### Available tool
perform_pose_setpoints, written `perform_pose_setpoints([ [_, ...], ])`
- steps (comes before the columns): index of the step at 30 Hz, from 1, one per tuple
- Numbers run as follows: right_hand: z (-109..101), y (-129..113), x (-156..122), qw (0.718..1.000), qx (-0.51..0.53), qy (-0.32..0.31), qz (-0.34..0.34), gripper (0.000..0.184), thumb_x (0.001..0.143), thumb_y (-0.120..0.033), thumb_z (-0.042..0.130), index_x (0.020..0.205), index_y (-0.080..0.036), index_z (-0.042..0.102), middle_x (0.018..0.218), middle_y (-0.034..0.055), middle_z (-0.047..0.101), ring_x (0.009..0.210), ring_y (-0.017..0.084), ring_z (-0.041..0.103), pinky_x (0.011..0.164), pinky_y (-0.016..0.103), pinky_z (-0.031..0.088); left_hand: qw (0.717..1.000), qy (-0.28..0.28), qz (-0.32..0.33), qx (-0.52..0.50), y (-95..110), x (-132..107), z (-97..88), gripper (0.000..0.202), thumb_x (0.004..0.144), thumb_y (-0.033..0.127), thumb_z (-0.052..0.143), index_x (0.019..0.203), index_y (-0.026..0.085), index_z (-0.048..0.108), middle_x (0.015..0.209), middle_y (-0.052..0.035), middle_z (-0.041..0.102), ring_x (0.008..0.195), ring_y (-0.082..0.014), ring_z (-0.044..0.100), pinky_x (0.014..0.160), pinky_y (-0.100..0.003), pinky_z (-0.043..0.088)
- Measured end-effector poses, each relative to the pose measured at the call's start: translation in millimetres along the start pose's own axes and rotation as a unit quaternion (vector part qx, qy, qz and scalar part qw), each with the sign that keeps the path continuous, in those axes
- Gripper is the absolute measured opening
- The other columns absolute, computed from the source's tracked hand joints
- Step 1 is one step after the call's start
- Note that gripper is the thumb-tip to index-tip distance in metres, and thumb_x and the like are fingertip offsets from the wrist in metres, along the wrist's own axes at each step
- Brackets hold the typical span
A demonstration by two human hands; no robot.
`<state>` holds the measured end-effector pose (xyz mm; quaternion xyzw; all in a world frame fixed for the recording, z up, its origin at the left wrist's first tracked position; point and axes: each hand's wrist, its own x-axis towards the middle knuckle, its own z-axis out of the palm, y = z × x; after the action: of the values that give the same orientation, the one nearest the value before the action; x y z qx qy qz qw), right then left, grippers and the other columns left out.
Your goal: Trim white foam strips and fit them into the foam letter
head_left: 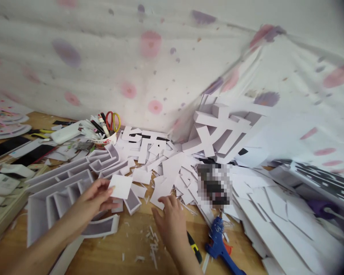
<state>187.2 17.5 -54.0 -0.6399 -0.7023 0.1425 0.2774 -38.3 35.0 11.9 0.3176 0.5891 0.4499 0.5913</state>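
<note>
My left hand [99,196] pinches a small white square of board [121,186] by its left edge, holding it above the tabletop. Closer to the middle, my right hand [170,217] hovers with thumb and fingers apart, its fingertips at the lower edge of a white board offcut [160,191]. Whether they touch it I cannot tell. Under and beside my left forearm lies a hollow white letter form [60,202] with thin upright walls. A blue glue gun [218,238] lies right of my right hand, and a black and yellow tool [194,248] shows partly behind my wrist.
White built-up characters [218,128] lean at the back against a flowered curtain [149,46]. A cup [104,140] holds pens and scissors. Long white board strips [275,225] are stacked at the right. Small trimmings [153,244] lie in front. Part of the centre right is pixelated.
</note>
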Motion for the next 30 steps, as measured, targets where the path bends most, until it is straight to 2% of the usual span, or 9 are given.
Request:
perform_pose_setpoints([
  [4,-12.5,32.8,-9.2,0.992,-0.115,-0.027,0.049,0.028,0.067,-0.025,0.067,0.093,-0.019,0.06,0.091,0.0101,0.059,0.087,0.03,0.055,0.075,0.041,0.044,0.996,-0.016,-0.019,-0.088,-16.3,-2.4,24.6,0.044,0.057,0.043,0.077,0.087,0.02,0.054,0.085,-0.0035,0.071,0.084,-0.0252,0.068,0.076,-0.041,0.056],
  [8,-8.9,47.5,-21.2,0.991,-0.121,-0.011,0.05,0.031,0.064,-0.022,0.068,0.094,-0.019,0.058,0.09,0.0111,0.058,0.087,0.031,0.055,0.075,0.043,0.045,0.993,-0.044,-0.018,-0.108,-17.9,-5.5,33.6,0.038,0.061,0.039,0.075,0.084,0.018,0.053,0.082,-0.0066,0.072,0.084,-0.0275,0.069,0.074,-0.04,0.056],
  [13,-17.9,10.8,-13.0,0.997,0.038,0.028,-0.054,0.034,0.076,-0.02,0.061,0.108,-0.022,0.052,0.101,0.0087,0.057,0.094,0.025,0.054,0.081,0.04,0.046,0.993,-0.035,0.02,-0.113,-8.5,-5.9,24.3,0.024,0.07,0.035,0.066,0.085,0.019,0.056,0.089,-0.0049,0.072,0.091,-0.0258,0.067,0.072,-0.038,0.057],
  [18,-17.3,-55.4,12.4,0.959,0.179,-0.033,-0.217,0.049,0.077,-0.028,0.064,0.122,-0.022,0.046,0.115,0.0087,0.053,0.107,0.022,0.048,0.091,0.036,0.043,0.994,0.005,0.037,-0.105,5.7,-9.2,17.0,0.02,0.065,0.028,0.068,0.079,0.019,0.059,0.089,-0.0024,0.071,0.09,-0.0234,0.065,0.069,-0.032,0.056],
  [21,-3.1,-77.0,24.4,0.951,0.186,-0.043,-0.242,0.035,0.081,-0.023,0.059,0.116,-0.021,0.053,0.11,0.008,0.058,0.102,0.021,0.051,0.089,0.037,0.044,0.994,-0.015,0.028,-0.1,4.6,-12.2,15.2,0.022,0.064,0.028,0.071,0.081,0.018,0.061,0.088,-0.0027,0.07,0.085,-0.0212,0.065,0.07,-0.031,0.056],
  [24,5.5,-77.8,31.9,0.951,0.227,-0.015,-0.207,0.021,0.085,-0.015,0.049,0.101,-0.021,0.062,0.094,0.0061,0.063,0.09,0.019,0.056,0.081,0.032,0.046,0.994,-0.037,0.01,-0.104,-3.0,-7.5,10.1,0.028,0.069,0.04,0.068,0.082,0.016,0.06,0.084,-0.0047,0.068,0.08,-0.0217,0.066,0.074,-0.037,0.055],
  [26,2.7,-70.9,35.5,0.945,0.276,-0.011,-0.173,0.018,0.086,-0.016,0.049,0.095,-0.021,0.064,0.087,0.0044,0.064,0.084,0.016,0.058,0.077,0.029,0.047,0.996,-0.005,0.0,-0.086,-7.8,0.9,4.7,0.036,0.067,0.05,0.068,0.08,0.017,0.059,0.082,-0.0053,0.067,0.079,-0.0233,0.066,0.072,-0.04,0.055],
  [28,-5.9,-62.5,38.5,0.938,0.306,-0.044,-0.159,0.015,0.086,-0.019,0.051,0.091,-0.021,0.065,0.082,0.0021,0.065,0.077,0.014,0.058,0.072,0.026,0.047,0.998,0.049,0.017,-0.036,-10.1,9.6,0.3,0.043,0.058,0.053,0.073,0.081,0.019,0.059,0.086,-0.0056,0.066,0.085,-0.025,0.065,0.069,-0.037,0.055],
  [30,-16.4,-55.3,40.8,0.93,0.312,-0.093,-0.172,0.015,0.087,-0.02,0.052,0.093,-0.023,0.066,0.08,0.0004,0.065,0.076,0.013,0.058,0.072,0.025,0.046,0.998,0.034,0.042,0.02,-9.8,13.3,0.5,0.05,0.049,0.049,0.079,0.085,0.021,0.062,0.092,-0.0069,0.067,0.092,-0.0261,0.062,0.07,-0.032,0.053],
])
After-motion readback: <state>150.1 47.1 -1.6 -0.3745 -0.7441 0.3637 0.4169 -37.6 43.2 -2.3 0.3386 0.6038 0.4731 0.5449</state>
